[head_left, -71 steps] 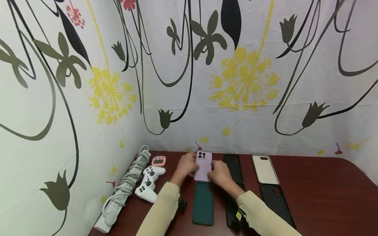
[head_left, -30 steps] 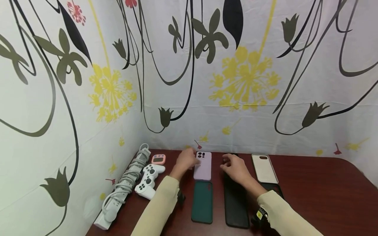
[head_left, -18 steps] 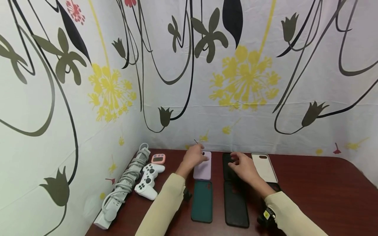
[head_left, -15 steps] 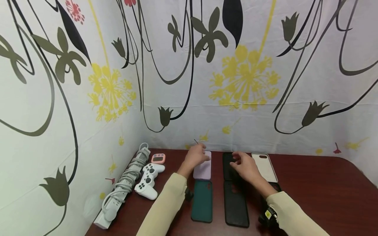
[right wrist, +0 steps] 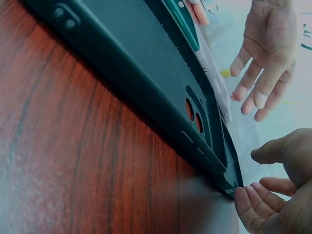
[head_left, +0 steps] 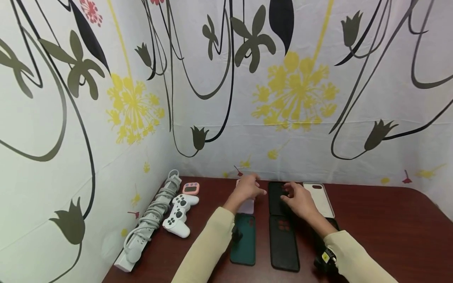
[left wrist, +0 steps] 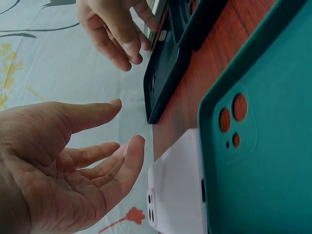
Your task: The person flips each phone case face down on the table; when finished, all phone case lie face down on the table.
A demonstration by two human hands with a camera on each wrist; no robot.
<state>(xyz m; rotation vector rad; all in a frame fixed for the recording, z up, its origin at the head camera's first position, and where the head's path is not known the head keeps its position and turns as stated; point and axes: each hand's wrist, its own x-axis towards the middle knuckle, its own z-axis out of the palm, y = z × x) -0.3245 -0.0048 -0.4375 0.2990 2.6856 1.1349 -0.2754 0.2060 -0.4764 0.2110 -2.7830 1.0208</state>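
Note:
A lilac phone (head_left: pixel 248 207) lies face down at the far side of the table, above a dark green case (head_left: pixel 244 245). My left hand (head_left: pixel 252 188) hovers over the phone's far end, palm open (left wrist: pixel 97 161), holding nothing. To the right lie two black cases end to end, the far black case (head_left: pixel 275 198) and the near black case (head_left: pixel 284 243). My right hand (head_left: pixel 295 196) is over the far black case. Its loosely curled fingertips (right wrist: pixel 246 202) are at that case's far edge, without gripping it.
A cream case (head_left: pixel 321 200) lies right of the far black case, and my right forearm partly hides another black case. A white game controller (head_left: pixel 178 218), a grey power strip (head_left: pixel 148 224) and a pink timer (head_left: pixel 191 188) sit along the left wall. The dark red table (head_left: pixel 382 236) extends right.
Both hands let go of the lilac phone after laying it on the table. The left hand lifted and drifted right. The right hand moved over to the far black case.

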